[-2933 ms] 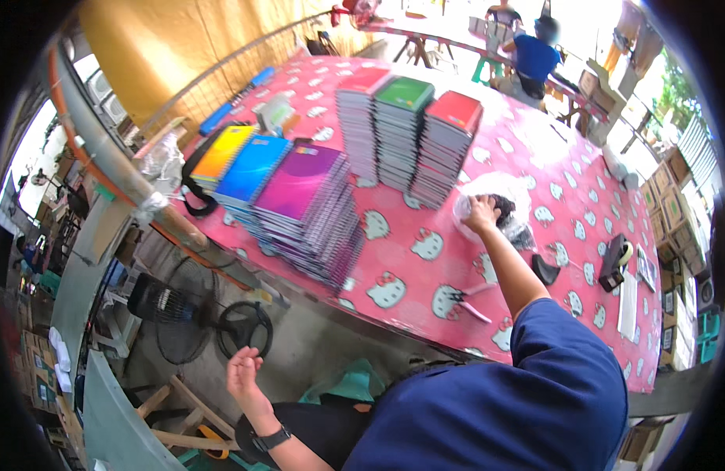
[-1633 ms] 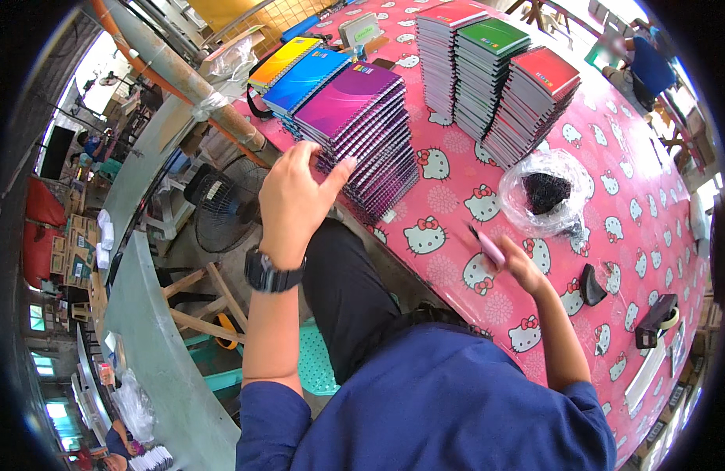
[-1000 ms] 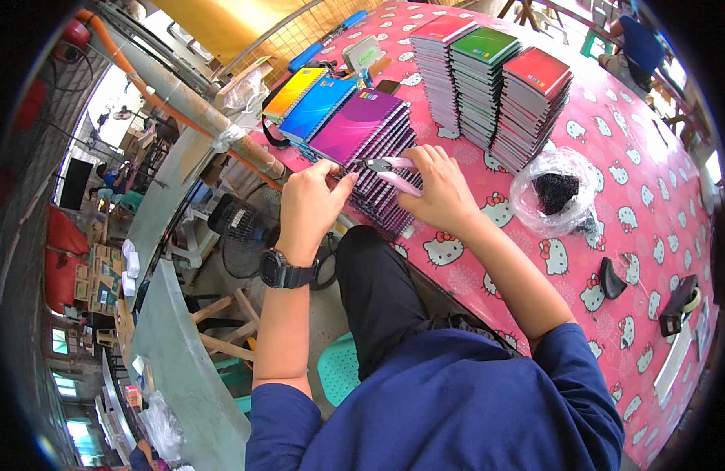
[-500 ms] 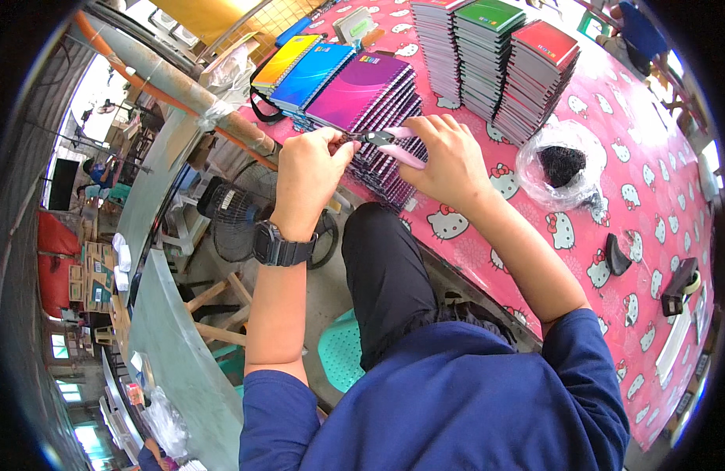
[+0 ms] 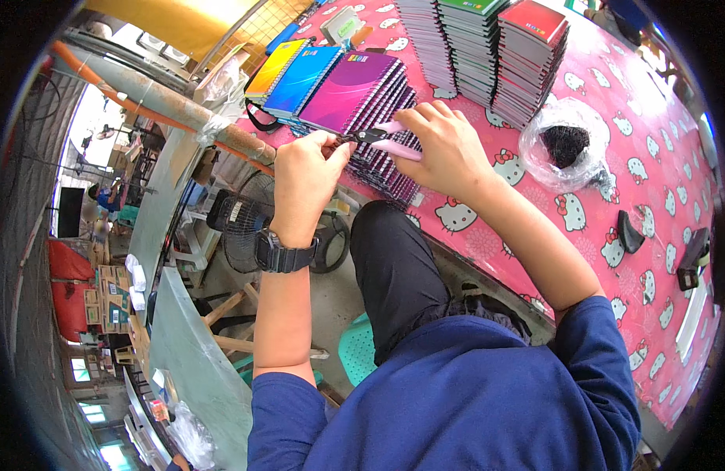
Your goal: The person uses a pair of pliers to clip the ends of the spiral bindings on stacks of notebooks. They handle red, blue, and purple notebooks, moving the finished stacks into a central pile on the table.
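My right hand (image 5: 447,149) is closed around the pink handles of a pair of pliers (image 5: 395,147), whose handles are spread apart. Their dark jaws point left, to the fingertips of my left hand (image 5: 306,177). Thumb and forefinger of that hand are pinched together at the jaws; whatever is between them is too small to make out. Just beyond both hands, at the table's edge, rises a stack of purple spiral notebooks (image 5: 348,88). Beside it on the left lie blue spiral notebooks (image 5: 306,77) and yellow ones (image 5: 278,69).
Tall stacks of green notebooks (image 5: 471,47) and red notebooks (image 5: 527,63) stand farther back on the pink patterned tablecloth (image 5: 566,259). A clear plastic bag with black contents (image 5: 565,147) sits to their right, near a tape dispenser (image 5: 694,259). Lower left are a fan (image 5: 243,231) and a green stool (image 5: 356,349).
The view has shifted slightly, so the table and stacks sit a little differently. Both hands keep the same hold at the purple stack, with the pliers' jaws still at my left fingertips.
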### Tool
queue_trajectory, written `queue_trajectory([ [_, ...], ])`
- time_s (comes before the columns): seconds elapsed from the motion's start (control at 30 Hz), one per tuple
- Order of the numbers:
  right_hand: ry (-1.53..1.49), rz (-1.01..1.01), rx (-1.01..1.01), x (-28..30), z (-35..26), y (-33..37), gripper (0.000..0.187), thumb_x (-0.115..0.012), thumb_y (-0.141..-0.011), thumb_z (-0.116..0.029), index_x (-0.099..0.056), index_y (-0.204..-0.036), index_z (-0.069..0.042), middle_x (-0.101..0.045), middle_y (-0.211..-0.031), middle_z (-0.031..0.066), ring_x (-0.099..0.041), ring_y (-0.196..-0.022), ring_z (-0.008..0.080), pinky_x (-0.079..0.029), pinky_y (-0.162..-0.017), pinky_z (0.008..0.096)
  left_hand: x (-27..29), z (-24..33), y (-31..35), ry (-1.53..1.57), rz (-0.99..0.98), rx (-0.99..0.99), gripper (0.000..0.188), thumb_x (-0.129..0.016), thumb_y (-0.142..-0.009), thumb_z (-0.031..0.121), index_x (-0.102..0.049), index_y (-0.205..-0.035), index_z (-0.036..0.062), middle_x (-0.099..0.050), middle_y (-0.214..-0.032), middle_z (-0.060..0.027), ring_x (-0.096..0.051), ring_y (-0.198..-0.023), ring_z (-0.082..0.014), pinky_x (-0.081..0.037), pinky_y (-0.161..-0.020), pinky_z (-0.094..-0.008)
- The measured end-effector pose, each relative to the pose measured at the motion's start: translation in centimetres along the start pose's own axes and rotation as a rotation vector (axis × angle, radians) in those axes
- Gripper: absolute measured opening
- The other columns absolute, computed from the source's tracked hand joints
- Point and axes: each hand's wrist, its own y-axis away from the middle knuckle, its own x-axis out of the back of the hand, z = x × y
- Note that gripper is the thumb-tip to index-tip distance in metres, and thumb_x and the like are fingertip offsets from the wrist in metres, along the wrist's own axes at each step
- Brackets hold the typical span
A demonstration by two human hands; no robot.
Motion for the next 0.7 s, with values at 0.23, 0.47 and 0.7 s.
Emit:
queue_trajectory([
  [0.23, -0.041, -0.102, -0.082, -0.4, 0.8, -0.1, 0.035, -0.069, -0.066, -0.031, -0.059, -0.084, -0.004, -0.062, -0.076, 0.0133, -0.062, -0.078, 0.0308, -0.050, -0.069, 0.0428, 0.3, 0.5, -0.2, -0.130, 0.000, -0.026, 0.025, -0.071, -0.080, 0.021, -0.068, -0.084, -0.0034, -0.066, -0.065, -0.0104, -0.059, -0.059, -0.0098, -0.047, -0.057, -0.0278],
  [0.47, -0.132, -0.233, -0.184, -0.3, 1.3, -0.2, 0.034, -0.069, -0.065, -0.029, -0.060, -0.087, -0.005, -0.062, -0.079, 0.0124, -0.062, -0.081, 0.0302, -0.049, -0.071, 0.0425, 0.6, 0.6, -0.1, -0.057, -0.057, 0.028, 0.025, -0.069, -0.079, 0.021, -0.069, -0.083, -0.0030, -0.065, -0.065, -0.0146, -0.064, -0.058, -0.0202, -0.047, -0.058, -0.0317],
  [0.7, -0.022, -0.051, -0.103, -0.9, 1.2, 0.8, 0.041, -0.069, -0.063, -0.025, -0.058, -0.097, -0.005, -0.059, -0.090, 0.0122, -0.056, -0.092, 0.0298, -0.044, -0.081, 0.0414, 0.4, -0.1, -0.1, 0.002, -0.074, 0.052, 0.025, -0.070, -0.081, 0.021, -0.069, -0.082, -0.0035, -0.063, -0.061, -0.0037, -0.055, -0.057, -0.0046, -0.044, -0.054, -0.0223],
])
